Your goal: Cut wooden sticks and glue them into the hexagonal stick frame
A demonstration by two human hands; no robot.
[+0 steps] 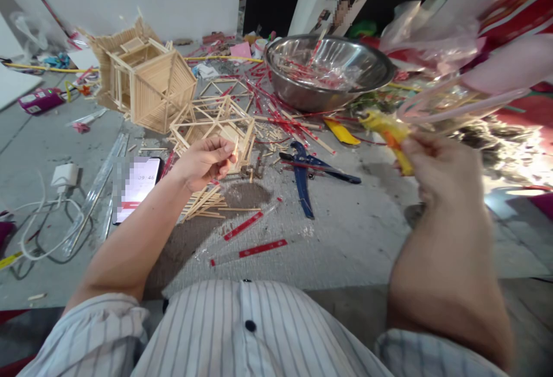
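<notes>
My left hand [207, 161] is closed in a pinch on a short wooden stick, held against an open frame of wooden sticks [213, 126] on the grey floor. My right hand [436, 166], blurred by motion, is wrapped round a yellow and orange tool [389, 132] that looks like a glue gun, raised at the right. A pile of loose sticks [203, 204] lies just below my left hand. Blue-handled cutters [306, 178] lie between my two hands.
A finished house of sticks [147, 80] stands at the back left. A steel bowl [371, 74] with red wrappers sits behind. A phone [138, 187], a white charger and cable [64, 178], and red strips [261, 247] lie on the floor.
</notes>
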